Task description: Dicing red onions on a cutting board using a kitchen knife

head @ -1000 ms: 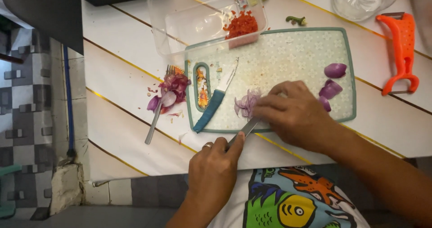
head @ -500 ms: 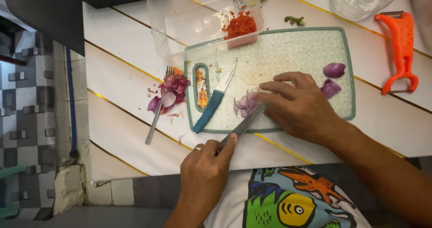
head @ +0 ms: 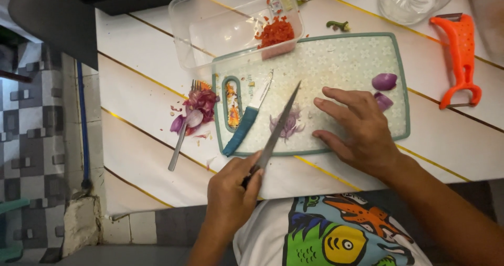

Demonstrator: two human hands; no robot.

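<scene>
Left hand (head: 231,195) clenched on knife (head: 278,127) handle at 6 o'clock; blade slants up toward 1 o'clock over sliced onion (head: 287,124) mid-board. Right hand (head: 359,129) open, fingers spread flat on cutting board (head: 341,56), grasping nothing. 2 onion pieces (head: 384,81) just beyond it, 3 o'clock. Teal knife (head: 247,121) lies at 9 o'clock on board. Fork (head: 181,134) with onion skins (head: 197,106) off board's left edge. Tub (head: 210,29) of red bits at 12.

White table (head: 142,82) with yellow stripes over grey checkered floor (head: 31,140).
</scene>
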